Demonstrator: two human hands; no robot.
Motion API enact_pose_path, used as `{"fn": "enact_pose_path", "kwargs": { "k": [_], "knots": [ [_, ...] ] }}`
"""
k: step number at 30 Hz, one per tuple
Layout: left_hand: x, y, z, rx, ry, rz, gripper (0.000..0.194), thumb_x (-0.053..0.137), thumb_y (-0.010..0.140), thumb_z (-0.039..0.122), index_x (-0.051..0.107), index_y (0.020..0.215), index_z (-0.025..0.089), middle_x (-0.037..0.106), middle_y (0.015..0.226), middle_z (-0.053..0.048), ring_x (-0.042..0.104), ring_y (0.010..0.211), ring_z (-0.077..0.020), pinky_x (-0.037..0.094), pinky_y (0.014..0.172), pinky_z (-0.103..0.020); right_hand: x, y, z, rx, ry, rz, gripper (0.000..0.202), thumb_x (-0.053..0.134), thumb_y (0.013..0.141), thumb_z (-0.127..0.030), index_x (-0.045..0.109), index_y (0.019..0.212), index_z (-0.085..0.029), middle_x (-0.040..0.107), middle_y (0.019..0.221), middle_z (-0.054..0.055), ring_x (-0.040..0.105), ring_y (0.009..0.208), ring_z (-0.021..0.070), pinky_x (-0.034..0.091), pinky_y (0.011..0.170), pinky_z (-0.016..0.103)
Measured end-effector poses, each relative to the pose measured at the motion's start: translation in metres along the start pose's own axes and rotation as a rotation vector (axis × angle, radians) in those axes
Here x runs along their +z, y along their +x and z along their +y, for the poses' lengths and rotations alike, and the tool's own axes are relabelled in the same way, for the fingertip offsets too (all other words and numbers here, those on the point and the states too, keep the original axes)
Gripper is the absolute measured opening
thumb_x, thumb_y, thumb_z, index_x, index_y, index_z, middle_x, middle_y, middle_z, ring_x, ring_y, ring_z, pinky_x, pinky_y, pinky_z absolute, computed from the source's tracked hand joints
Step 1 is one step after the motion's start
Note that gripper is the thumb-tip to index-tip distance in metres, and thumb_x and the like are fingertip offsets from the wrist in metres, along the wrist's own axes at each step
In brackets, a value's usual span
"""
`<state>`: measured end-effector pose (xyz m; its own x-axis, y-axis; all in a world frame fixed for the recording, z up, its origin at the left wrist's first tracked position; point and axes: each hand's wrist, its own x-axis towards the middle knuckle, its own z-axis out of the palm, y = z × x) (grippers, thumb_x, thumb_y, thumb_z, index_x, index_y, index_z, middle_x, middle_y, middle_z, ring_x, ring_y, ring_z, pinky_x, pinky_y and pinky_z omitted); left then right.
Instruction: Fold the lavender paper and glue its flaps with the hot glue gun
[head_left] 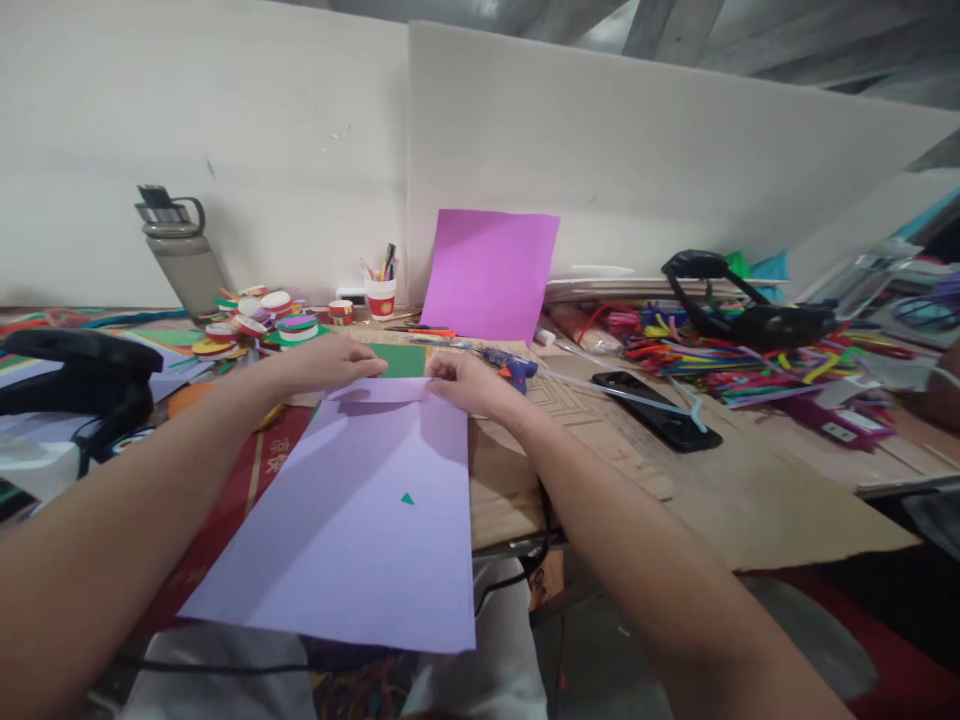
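A large lavender sheet of paper (375,520) lies in front of me, its near end hanging over the table edge. Its far end is folded back in a narrow strip (390,390). My left hand (334,362) is closed on the left end of that fold, thumb towards the middle. At the right end, my right hand (466,384) pinches the fold with curled fingers. Just beyond the strip, between both hands, shows a piece of green paper (406,361). A small green paper triangle (407,499) rests on the lavender sheet.
A magenta sheet (491,270) leans against the wall. Right of my hands are a blue glue gun (514,368), a black phone (656,410) and colourful pipe cleaners (675,350). On the left stand a bottle (184,255), paper rolls (251,320) and a pen cup (381,298).
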<state>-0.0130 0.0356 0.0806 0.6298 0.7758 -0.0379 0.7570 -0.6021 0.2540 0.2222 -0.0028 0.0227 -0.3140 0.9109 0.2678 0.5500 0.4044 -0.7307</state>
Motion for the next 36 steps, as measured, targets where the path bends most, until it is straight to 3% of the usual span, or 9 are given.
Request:
{"fn": "enact_pose_path", "kwargs": {
  "k": [4, 7, 10, 15, 18, 22, 26, 36],
  "knots": [
    [-0.001, 0.009, 0.016, 0.024, -0.04, -0.104, 0.044, 0.045, 0.081, 0.053, 0.071, 0.092, 0.019, 0.069, 0.085, 0.0, 0.058, 0.077, -0.0164, 0.039, 0.068, -0.023, -0.001, -0.004, -0.006, -0.006, 0.164, 0.014, 0.007, 0.056, 0.072, -0.024, 0.058, 0.075, -0.018, 0.054, 0.066, -0.004, 0.047, 0.058, 0.0089, 0.035, 0.053, 0.021],
    [0.007, 0.008, 0.017, -0.066, -0.107, -0.071, 0.043, 0.049, 0.078, 0.053, 0.072, 0.092, 0.02, 0.069, 0.082, 0.002, 0.057, 0.073, -0.0151, 0.037, 0.062, -0.022, -0.003, -0.006, -0.01, 0.068, 0.289, 0.076, 0.015, 0.061, 0.071, -0.026, 0.061, 0.083, -0.019, 0.059, 0.075, -0.002, 0.05, 0.061, 0.0093, 0.038, 0.055, 0.021],
    [0.012, 0.004, 0.012, -0.117, -0.161, -0.031, 0.046, 0.05, 0.075, 0.058, 0.073, 0.09, 0.02, 0.069, 0.08, 0.001, 0.057, 0.072, -0.015, 0.038, 0.061, -0.021, -0.004, -0.008, -0.011, 0.13, 0.422, 0.142, 0.026, 0.065, 0.073, -0.038, 0.06, 0.091, -0.02, 0.06, 0.077, -0.001, 0.05, 0.06, 0.0091, 0.039, 0.054, 0.022],
    [0.008, -0.005, 0.006, -0.162, -0.22, -0.012, 0.045, 0.052, 0.074, 0.058, 0.073, 0.09, 0.021, 0.069, 0.08, 0.001, 0.059, 0.071, -0.0156, 0.04, 0.059, -0.021, -0.003, -0.014, -0.013, 0.225, 0.526, 0.047, 0.043, 0.057, 0.077, -0.061, 0.063, 0.081, -0.019, 0.064, 0.077, 0.004, 0.054, 0.064, 0.0135, 0.042, 0.055, 0.025],
    [0.003, -0.01, 0.006, -0.195, -0.261, 0.008, 0.044, 0.054, 0.073, 0.059, 0.073, 0.088, 0.022, 0.069, 0.08, 0.0, 0.06, 0.071, -0.0162, 0.041, 0.059, -0.021, -0.001, -0.018, -0.015, 0.248, 0.531, 0.023, 0.041, 0.06, 0.076, -0.058, 0.065, 0.076, -0.018, 0.065, 0.074, 0.005, 0.054, 0.061, 0.0134, 0.041, 0.053, 0.026],
    [-0.004, -0.018, 0.007, -0.229, -0.352, -0.082, 0.041, 0.059, 0.07, 0.057, 0.073, 0.084, 0.022, 0.068, 0.075, 0.0, 0.06, 0.067, -0.0166, 0.04, 0.054, -0.021, -0.002, -0.02, -0.02, 0.196, 0.49, 0.061, 0.035, 0.065, 0.072, -0.051, 0.066, 0.077, -0.017, 0.063, 0.07, 0.001, 0.051, 0.055, 0.0103, 0.038, 0.049, 0.023],
    [-0.006, -0.025, 0.012, -0.231, -0.535, -0.169, 0.042, 0.059, 0.073, 0.057, 0.072, 0.084, 0.019, 0.067, 0.072, -0.001, 0.057, 0.059, -0.0144, 0.04, 0.051, -0.02, -0.006, -0.023, -0.025, 0.142, 0.517, 0.051, 0.038, 0.065, 0.072, -0.053, 0.066, 0.082, -0.017, 0.061, 0.069, 0.0, 0.049, 0.055, 0.0096, 0.036, 0.048, 0.022],
    [-0.011, -0.033, 0.02, -0.227, -0.676, -0.183, 0.045, 0.058, 0.076, 0.057, 0.07, 0.083, 0.014, 0.065, 0.064, -0.002, 0.054, 0.05, -0.0125, 0.04, 0.045, -0.02, -0.01, -0.022, -0.024, 0.103, 0.568, 0.087, 0.047, 0.049, 0.079, -0.065, 0.057, 0.068, -0.02, 0.058, 0.068, 0.001, 0.051, 0.061, 0.0143, 0.04, 0.056, 0.026]
  ]
}}
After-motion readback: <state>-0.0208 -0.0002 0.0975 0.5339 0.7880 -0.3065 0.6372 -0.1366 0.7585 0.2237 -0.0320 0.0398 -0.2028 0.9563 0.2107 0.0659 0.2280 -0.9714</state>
